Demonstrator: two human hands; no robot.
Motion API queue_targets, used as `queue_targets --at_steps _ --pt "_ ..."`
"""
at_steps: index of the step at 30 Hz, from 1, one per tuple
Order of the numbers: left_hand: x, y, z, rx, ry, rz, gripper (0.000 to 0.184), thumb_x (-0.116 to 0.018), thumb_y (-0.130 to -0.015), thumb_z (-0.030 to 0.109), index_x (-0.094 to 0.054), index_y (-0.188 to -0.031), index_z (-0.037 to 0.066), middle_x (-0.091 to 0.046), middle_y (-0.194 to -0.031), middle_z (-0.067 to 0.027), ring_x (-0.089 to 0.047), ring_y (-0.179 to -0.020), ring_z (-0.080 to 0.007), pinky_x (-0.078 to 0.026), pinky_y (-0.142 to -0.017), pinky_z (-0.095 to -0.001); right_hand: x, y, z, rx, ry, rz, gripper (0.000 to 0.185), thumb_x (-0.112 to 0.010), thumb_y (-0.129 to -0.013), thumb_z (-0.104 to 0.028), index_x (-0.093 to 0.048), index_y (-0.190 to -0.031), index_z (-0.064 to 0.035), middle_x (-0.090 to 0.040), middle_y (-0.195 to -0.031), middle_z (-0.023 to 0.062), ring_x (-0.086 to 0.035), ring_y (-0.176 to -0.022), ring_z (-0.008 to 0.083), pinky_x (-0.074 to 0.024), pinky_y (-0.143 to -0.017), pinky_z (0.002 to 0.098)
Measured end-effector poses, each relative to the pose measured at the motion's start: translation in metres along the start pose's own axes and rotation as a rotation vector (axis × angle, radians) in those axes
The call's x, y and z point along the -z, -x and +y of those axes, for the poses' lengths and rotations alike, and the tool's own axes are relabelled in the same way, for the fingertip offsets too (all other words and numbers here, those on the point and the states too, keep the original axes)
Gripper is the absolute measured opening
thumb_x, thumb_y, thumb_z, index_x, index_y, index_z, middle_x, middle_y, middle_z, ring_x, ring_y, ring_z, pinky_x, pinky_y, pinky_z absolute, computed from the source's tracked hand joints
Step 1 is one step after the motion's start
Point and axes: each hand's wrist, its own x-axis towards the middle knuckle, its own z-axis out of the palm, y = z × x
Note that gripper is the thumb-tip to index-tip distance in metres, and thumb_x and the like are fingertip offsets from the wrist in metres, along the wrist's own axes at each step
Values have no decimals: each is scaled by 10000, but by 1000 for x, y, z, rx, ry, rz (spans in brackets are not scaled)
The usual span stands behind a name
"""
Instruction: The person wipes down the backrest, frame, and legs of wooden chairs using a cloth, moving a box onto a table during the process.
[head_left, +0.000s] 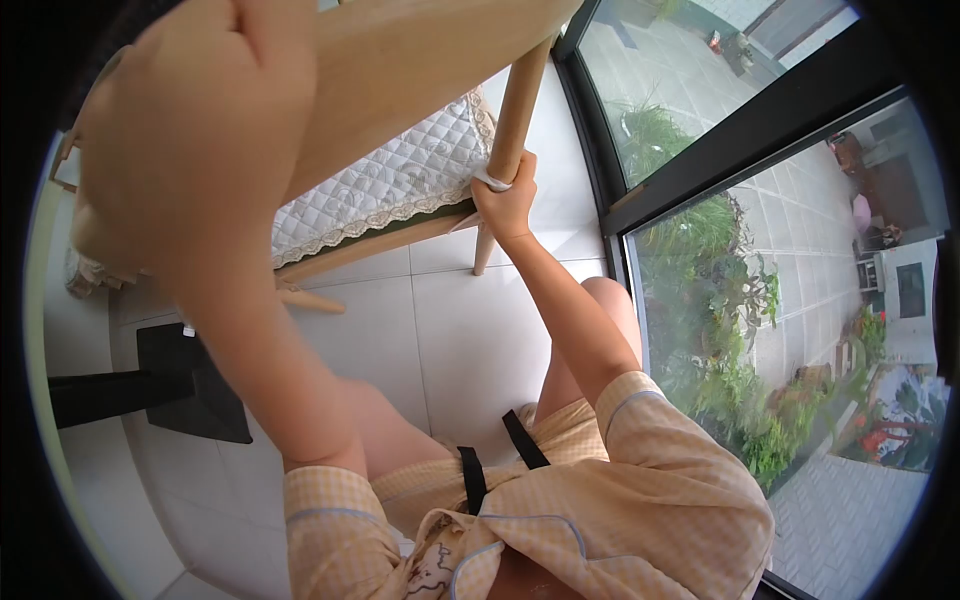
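Close to the camera at the upper left, my left hand (195, 125) is large and blurred, its back toward me. It overlaps the near end of a broad, pale wooden armrest (400, 70); its fingers are mostly hidden, so I cannot tell how they rest. My right hand (507, 205) is wrapped around the round wooden leg (518, 105) below the armrest. A white cloth or tissue (494, 181) is pressed between that hand and the leg. Behind the armrest lies a white quilted seat pad (385, 180) with a lace edge, on a wooden seat frame (375, 243).
Black-framed glass doors (740, 160) stand close on the right, with plants (705, 290) and a paved yard beyond. A black flat base with a post (190, 385) is at the lower left on the pale tiled floor (375, 340). Another wooden leg (312, 300) juts out below the seat.
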Motion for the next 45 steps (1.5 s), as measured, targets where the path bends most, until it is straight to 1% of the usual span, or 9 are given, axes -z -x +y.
queue_targets --at_steps 6,10,17,25,35,38,42,44,45 --pt "-2 4 14 38 117 -13 291 -434 -810 295 -584 -650 103 -544 -562 -87 -531 -508 -290 -390 -439 -357 9 -67 -105 57 -24 52 369 -632 -674 -106 -448 -982 -23 -598 -750 175 -613 -724 295 -464 -626 345" --pt "-4 4 12 -87 157 124 286 -470 -776 234 -521 -530 98 -469 -459 -77 -453 -389 -255 -330 -363 -327 14 -113 -144 195 -173 26 220 -594 -698 -136 -549 -840 25 -600 -692 127 -588 -631 198 -449 -570 294" --pt "-4 5 4 -42 51 20 299 -455 -809 267 -583 -600 95 -528 -509 -67 -507 -441 -236 -369 -408 -314 33 -103 -118 -80 -395 -481 230 -601 -668 -156 -592 -810 24 -577 -668 63 -538 -584 119 -418 -517 256" --pt "2 4 13 -17 66 -5 291 -449 -813 253 -609 -618 107 -558 -539 -47 -519 -452 -207 -381 -431 -288 17 -44 -44 -107 -227 -296 131 -572 -642 -75 -566 -760 -17 -562 -697 34 -514 -638 105 -428 -604 243" --pt "-7 6 12 -107 145 133 286 -506 -753 219 -505 -489 108 -499 -469 -35 -487 -414 -251 -355 -358 -335 20 13 6 -98 -116 -154 302 -564 -773 -164 -485 -1022 -11 -583 -869 111 -564 -792 182 -446 -710 302" --pt "-3 6 14 -97 154 132 270 -503 -765 217 -535 -515 120 -509 -492 -31 -498 -436 -262 -369 -377 -337 47 24 2 -414 -1027 -195 475 -211 -912 -302 -270 -1311 -50 -408 -1257 119 -359 -1182 272 -278 -992 387" --pt "11 7 16 -8 358 12 193 -512 -793 203 -578 -666 74 -581 -641 -54 -565 -561 -216 -442 -503 -309 89 38 -32 -597 -1658 -99 528 -245 -892 -379 -248 -1324 -75 -338 -1327 55 -281 -1228 297 -201 -1028 456" --pt "15 23 18 226 1267 320 190 -492 -831 167 -528 -891 -10 -583 -870 -121 -575 -784 -194 -456 -711 -305 104 42 -52 -579 -1782 -177 543 -284 -881 -392 -245 -1329 -87 -354 -1318 48 -300 -1215 293 -208 -1024 457" --pt "12 45 18 199 1302 330 213 -478 -840 149 -480 -947 -35 -550 -935 -147 -543 -861 -208 -430 -777 -320 109 42 -61 -566 -1908 -264 561 -322 -870 -404 -242 -1333 -99 -370 -1309 42 -319 -1201 290 -214 -1021 458"
